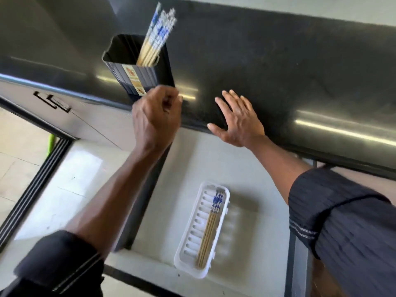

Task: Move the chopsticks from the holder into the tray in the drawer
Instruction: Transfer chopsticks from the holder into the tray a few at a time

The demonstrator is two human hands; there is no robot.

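A dark rectangular holder [137, 69] stands on the black counter near its front edge. Several chopsticks [156, 37] with blue-and-white tops lean in its right side. My left hand [155, 121] hovers just in front of the holder's base, fingers curled with nothing visible in them. My right hand [237, 121] lies flat and spread on the counter's edge, to the right of the holder. Below, in the open drawer [192, 159], a white slotted tray [192, 239] holds a few chopsticks [211, 224] along its right side.
The black counter [278, 61] runs across the top, glossy at its front edge. A closed cabinet front with a dark handle [52, 101] is at left. Tiled floor [17, 151] shows at far left. The drawer's pale floor around the tray is bare.
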